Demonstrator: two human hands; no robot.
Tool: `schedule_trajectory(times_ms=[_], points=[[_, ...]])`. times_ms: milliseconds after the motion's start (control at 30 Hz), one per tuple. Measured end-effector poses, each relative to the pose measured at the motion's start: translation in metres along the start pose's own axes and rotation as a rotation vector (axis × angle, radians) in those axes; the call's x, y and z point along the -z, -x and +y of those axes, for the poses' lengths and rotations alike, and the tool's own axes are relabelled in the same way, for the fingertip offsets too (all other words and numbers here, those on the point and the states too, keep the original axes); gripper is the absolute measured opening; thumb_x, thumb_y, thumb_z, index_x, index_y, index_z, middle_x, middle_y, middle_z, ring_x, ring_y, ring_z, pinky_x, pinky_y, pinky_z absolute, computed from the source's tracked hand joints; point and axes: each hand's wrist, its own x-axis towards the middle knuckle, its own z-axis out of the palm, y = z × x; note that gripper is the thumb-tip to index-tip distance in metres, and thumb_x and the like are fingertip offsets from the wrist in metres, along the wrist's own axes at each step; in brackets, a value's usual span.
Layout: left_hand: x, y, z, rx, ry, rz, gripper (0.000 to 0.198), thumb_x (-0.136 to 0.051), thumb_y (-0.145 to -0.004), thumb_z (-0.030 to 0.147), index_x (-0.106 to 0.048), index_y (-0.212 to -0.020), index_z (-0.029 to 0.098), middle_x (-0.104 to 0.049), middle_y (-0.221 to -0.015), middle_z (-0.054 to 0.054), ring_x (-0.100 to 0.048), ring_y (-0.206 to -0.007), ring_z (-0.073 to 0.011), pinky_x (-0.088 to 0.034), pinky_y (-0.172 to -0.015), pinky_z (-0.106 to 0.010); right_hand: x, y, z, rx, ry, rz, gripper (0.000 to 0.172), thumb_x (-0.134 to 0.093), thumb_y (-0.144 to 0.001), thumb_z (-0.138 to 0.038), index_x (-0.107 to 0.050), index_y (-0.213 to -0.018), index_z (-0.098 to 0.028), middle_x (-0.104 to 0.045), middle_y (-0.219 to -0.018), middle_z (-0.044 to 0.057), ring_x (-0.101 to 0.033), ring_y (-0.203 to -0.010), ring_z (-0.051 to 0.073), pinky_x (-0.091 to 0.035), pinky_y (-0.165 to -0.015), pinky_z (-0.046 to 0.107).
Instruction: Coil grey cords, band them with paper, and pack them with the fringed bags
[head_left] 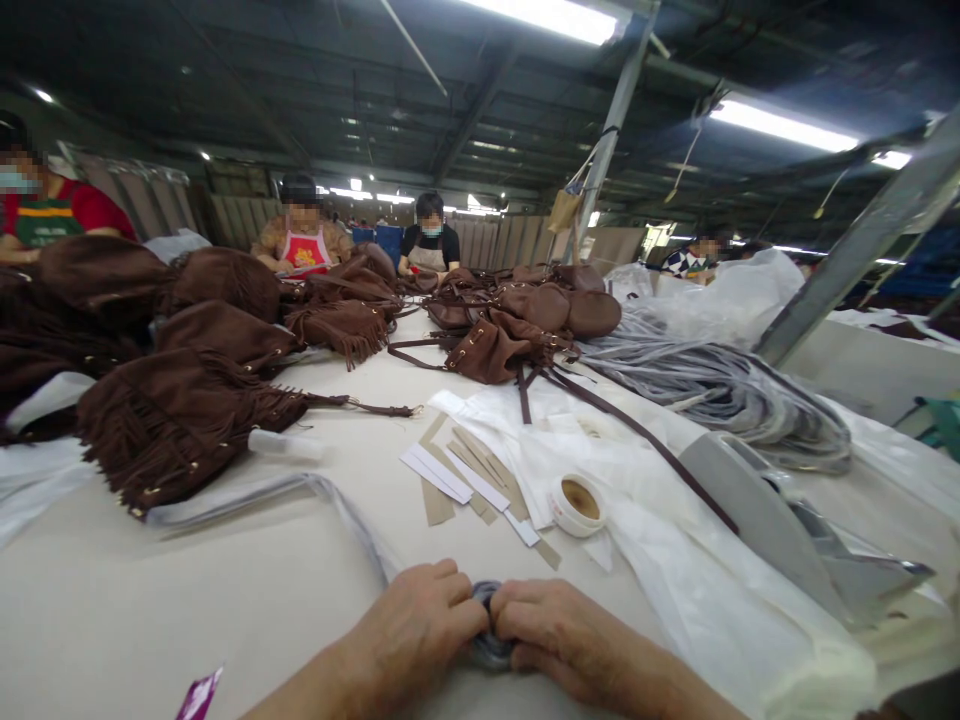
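Note:
At the near edge of the table, my left hand (424, 622) and my right hand (559, 637) meet with bent fingers around a small coil of greyish, plastic-wrapped strap (491, 652). Both hands are closed on the coil, and the fingers hide part of it. A plastic-covered length of strap (341, 505) runs from behind my left hand up and left across the table. It reaches a dark brown fringed bag (195, 420), which lies on its side with gold-coloured fittings. A short buckled strap (375, 406) sticks out from this bag to the right.
Paper and card strips (450, 475) lie ahead, beside a tape roll (576, 522). White plastic sheeting (675, 545) and a grey tape dispenser (757, 520) are on the right. Brown bags (495, 345) and bundled wrapped straps (720, 390) lie beyond. Several people (431, 240) sit across the table.

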Motion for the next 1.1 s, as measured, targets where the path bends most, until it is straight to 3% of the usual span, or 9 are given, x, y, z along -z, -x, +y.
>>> schedule_trajectory(times_ms=[200,333,467,567,667,733,867,967,1100], points=[[-0.043,0.007,0.032,0.26,-0.024,0.112,0.014,-0.057,-0.085,0.007,-0.05,-0.089,0.019,-0.062,-0.085,-0.004,-0.055,-0.079,-0.0219,-0.045,-0.068,-0.031,-0.037,-0.007,-0.007,-0.268,0.3,0.015,0.01,-0.058,-0.083,-0.009,-0.06,-0.09,-0.016,-0.067,-0.095,0.008,-0.062,-0.079,0.021,-0.046,-0.069,0.029],[-0.017,0.018,0.017,0.144,0.092,0.056,0.026,-0.065,-0.083,0.014,-0.051,-0.104,0.021,-0.063,-0.09,-0.001,-0.056,-0.077,-0.0195,-0.043,-0.067,-0.03,-0.031,-0.001,-0.006,-0.163,0.046,0.042,0.016,-0.059,-0.076,-0.005,-0.055,-0.083,-0.019,-0.064,-0.091,0.004,-0.059,-0.083,0.018,-0.044,-0.073,0.025],[0.013,0.016,-0.004,-0.03,0.027,0.026,0.011,-0.056,-0.09,0.016,-0.053,-0.097,0.024,-0.058,-0.078,0.002,-0.051,-0.07,-0.0175,-0.039,-0.062,-0.029,-0.007,0.001,-0.008,-0.067,-0.083,-0.003,0.018,-0.055,-0.075,-0.004,-0.051,-0.08,-0.021,-0.061,-0.087,0.0,-0.056,-0.082,0.015,-0.042,-0.074,0.023],[0.002,0.009,0.005,-0.029,0.024,0.045,0.012,-0.061,-0.087,0.015,-0.051,-0.085,0.021,-0.06,-0.081,0.001,-0.051,-0.07,-0.017,-0.04,-0.063,-0.029,-0.013,-0.003,-0.014,-0.156,0.085,-0.052,0.018,-0.059,-0.074,-0.006,-0.055,-0.084,-0.02,-0.065,-0.091,0.001,-0.059,-0.081,0.018,-0.042,-0.071,0.025],[-0.021,0.006,0.024,0.104,0.01,0.097,0.015,-0.063,-0.086,0.017,-0.049,-0.084,0.02,-0.063,-0.083,-0.001,-0.053,-0.071,-0.0191,-0.041,-0.062,-0.03,-0.035,-0.005,-0.015,-0.272,0.369,0.006,0.017,-0.06,-0.075,-0.005,-0.06,-0.085,-0.018,-0.068,-0.091,0.004,-0.061,-0.072,0.02,-0.04,-0.063,0.029],[-0.028,0.009,0.03,0.169,0.0,0.101,0.015,-0.063,-0.086,0.015,-0.049,-0.084,0.02,-0.063,-0.08,-0.001,-0.054,-0.069,-0.0193,-0.04,-0.06,-0.03,-0.044,-0.003,-0.012,-0.221,0.399,0.054,0.014,-0.059,-0.078,-0.005,-0.06,-0.082,-0.018,-0.068,-0.088,0.003,-0.061,-0.072,0.019,-0.038,-0.063,0.029],[-0.007,0.021,0.017,0.086,0.08,0.016,0.014,-0.064,-0.086,0.02,-0.05,-0.089,0.022,-0.062,-0.082,0.001,-0.054,-0.07,-0.0176,-0.041,-0.061,-0.028,-0.03,-0.001,-0.008,-0.031,0.214,0.046,0.014,-0.063,-0.083,-0.011,-0.056,-0.075,-0.019,-0.068,-0.089,-0.002,-0.061,-0.08,0.015,-0.037,-0.072,0.026],[0.007,0.023,0.006,0.016,0.049,-0.004,0.006,-0.058,-0.091,0.019,-0.053,-0.092,0.023,-0.062,-0.083,0.001,-0.054,-0.072,-0.0177,-0.044,-0.067,-0.028,-0.019,-0.005,-0.009,0.022,0.247,0.011,0.017,-0.054,-0.09,-0.009,-0.057,-0.078,-0.02,-0.069,-0.093,-0.002,-0.061,-0.079,0.014,-0.037,-0.073,0.028],[-0.014,0.018,0.022,0.234,-0.004,0.029,0.011,-0.059,-0.085,0.01,-0.053,-0.089,0.018,-0.063,-0.085,-0.004,-0.056,-0.076,-0.0217,-0.048,-0.069,-0.033,-0.037,-0.011,-0.01,-0.008,0.369,0.068,0.02,-0.053,-0.089,-0.009,-0.058,-0.106,-0.019,-0.067,-0.112,0.005,-0.062,-0.085,0.019,-0.04,-0.07,0.03]])
